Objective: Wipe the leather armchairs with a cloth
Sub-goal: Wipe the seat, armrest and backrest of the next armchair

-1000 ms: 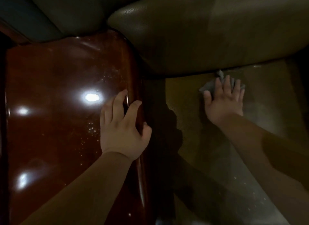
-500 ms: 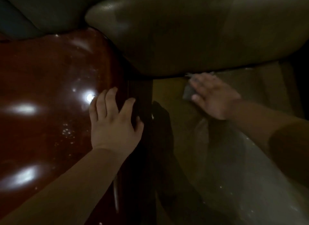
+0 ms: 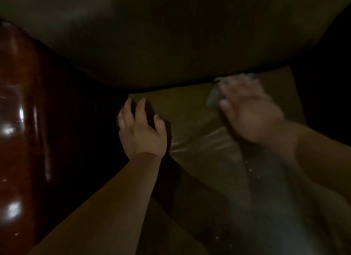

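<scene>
Right hand (image 3: 250,112) lying blurred on seat cushion (image 3: 190,110), fingers extended, pressing grey cloth (image 3: 213,98) flat against leather just below back cushion (image 3: 161,46); cloth peeking out past fingertips at seam; left hand (image 3: 141,129) resting at cushion's left edge, fingers loosely curled, holding nothing; glossy wooden armrest (image 3: 20,112) shining at far left, well apart from both hands.
</scene>
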Tool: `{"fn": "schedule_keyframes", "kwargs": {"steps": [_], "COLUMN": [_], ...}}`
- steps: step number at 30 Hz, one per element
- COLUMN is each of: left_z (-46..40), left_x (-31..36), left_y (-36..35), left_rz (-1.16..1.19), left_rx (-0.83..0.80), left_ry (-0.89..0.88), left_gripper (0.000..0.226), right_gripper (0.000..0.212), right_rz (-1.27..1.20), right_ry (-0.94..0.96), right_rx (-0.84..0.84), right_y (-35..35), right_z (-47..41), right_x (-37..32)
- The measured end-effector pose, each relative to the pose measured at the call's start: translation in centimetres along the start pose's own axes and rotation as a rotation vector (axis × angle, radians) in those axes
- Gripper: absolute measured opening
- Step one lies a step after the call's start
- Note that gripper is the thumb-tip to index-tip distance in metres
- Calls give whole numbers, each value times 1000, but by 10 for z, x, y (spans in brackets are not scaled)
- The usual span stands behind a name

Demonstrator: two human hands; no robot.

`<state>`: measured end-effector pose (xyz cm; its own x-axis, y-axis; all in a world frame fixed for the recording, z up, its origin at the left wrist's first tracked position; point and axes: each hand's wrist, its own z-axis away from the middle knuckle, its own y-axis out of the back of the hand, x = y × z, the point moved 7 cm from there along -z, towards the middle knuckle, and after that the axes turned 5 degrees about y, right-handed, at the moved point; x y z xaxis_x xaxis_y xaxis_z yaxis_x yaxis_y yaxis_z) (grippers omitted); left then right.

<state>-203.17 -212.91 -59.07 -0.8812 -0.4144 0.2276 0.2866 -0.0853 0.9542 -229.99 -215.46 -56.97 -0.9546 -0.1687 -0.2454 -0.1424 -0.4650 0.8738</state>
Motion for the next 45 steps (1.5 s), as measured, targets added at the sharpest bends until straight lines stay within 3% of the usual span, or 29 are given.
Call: {"fn": "schedule_keyframes", "kwargs": {"steps": [2,5,7,9,11,12,16,18,20,22,24,26,28,30,32,35,37,39,42,45], "left_z": [2,4,3,0,1,3,1,-3,2,6,5,7,17,27,30,31,33,35,31,31], "left_x": [-1,-1,1,5,1,-1,0,3,-1,-1,16,58,102,120,119,115,116,115,119,120], "left_y": [-5,-9,-10,-11,-13,-13,-12,-12,-8,1,12,12,-1,-17,-27,-33,-36,-36,-36,-43], "left_rz": [11,28,23,25,21,25,45,8,-57,-114,-143,-100,-48,-86,-108,-100,-106,-118,-99,-93], "left_rx": [-11,12,28,36,30,31,57,26,-34,-80,-119,-189,-234,-153,-46,-22,-36,-21,17,23], "left_ry": [2,-4,-6,-25,-22,-20,-54,-30,-1,-9,-52,-159,-259,-297,-301,-323,-331,-321,-328,-331], "left_gripper": [61,60,61,62,63,63,63,61,61,60,59,57,58,60,63,63,64,64,64,64], "right_gripper": [72,77,80,78,73,71,80,86,87,84,81,81,75,74,82,85,85,84,78,83], "right_rz": [-29,-71,-63,-52,-50,-66,-107,-158,-121,-86,-71,-51,-173,-284,-171,-72,-71,-114,-377,-188], "right_ry": [-211,-382,-245,30,188,167,-318,-493,-330,26,192,44,-311,-528,-491,-116,-30,-209,-561,-474], "right_rx": [50,35,56,41,12,34,183,144,49,-49,-136,-40,46,83,96,62,15,52,157,94], "right_y": [1,-15,-21,-27,-26,-24,-13,-22,-32,-40,-35,-18,-2,0,-5,-22,-24,-15,-3,-11], "right_z": [15,8,-5,-7,-1,2,19,24,32,49,59,46,34,23,16,32,45,39,25,21], "right_x": [41,18,-31,-69,-61,-39,71,67,17,-29,-18,40,104,117,86,28,34,79,130,85]}}
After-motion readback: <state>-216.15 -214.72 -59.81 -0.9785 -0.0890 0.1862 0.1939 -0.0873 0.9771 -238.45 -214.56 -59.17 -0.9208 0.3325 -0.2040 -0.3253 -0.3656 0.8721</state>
